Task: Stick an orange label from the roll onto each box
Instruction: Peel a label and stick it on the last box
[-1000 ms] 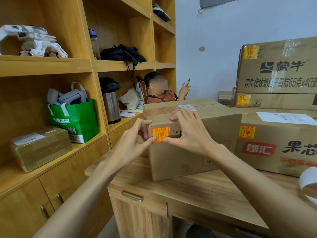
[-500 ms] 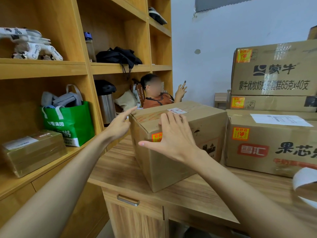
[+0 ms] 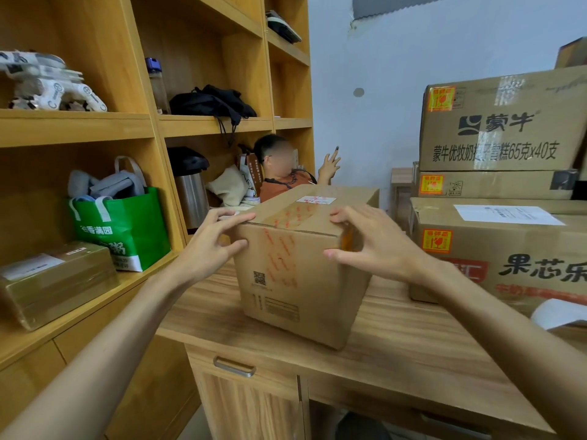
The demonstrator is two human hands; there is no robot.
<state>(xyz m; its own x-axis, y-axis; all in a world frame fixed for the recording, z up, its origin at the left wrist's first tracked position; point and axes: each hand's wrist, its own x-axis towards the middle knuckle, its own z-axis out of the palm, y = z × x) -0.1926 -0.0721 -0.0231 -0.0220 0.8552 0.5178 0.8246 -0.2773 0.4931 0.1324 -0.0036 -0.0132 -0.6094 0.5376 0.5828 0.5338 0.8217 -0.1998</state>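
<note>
Before us a box (image 3: pixel 298 274) stands on the desk (image 3: pixel 397 354). Our left hand (image 3: pixel 209 246) holds its left top edge and our right hand (image 3: pixel 378 246) its right one. At the right is a stack of boxes (image 3: pixel 502 128), at the left a shelf (image 3: pixel 76 125) with a bag (image 3: pixel 127 233) and a parcel (image 3: pixel 57 281). Behind sits a person (image 3: pixel 286 185).

"蒙牛", "65克x40支" on top carton (image 3: pixel 502 100); "果芯乐" on lower carton (image 3: pixel 482 246)

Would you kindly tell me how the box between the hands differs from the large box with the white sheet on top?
The held box is smaller, the large box wider. The held box is gripped by the left hand and right hand; the large box is untouched. The held box's orange label shows only a sliver; the large box's label faces the camera. Both are brown cardboard on the desk.
</note>
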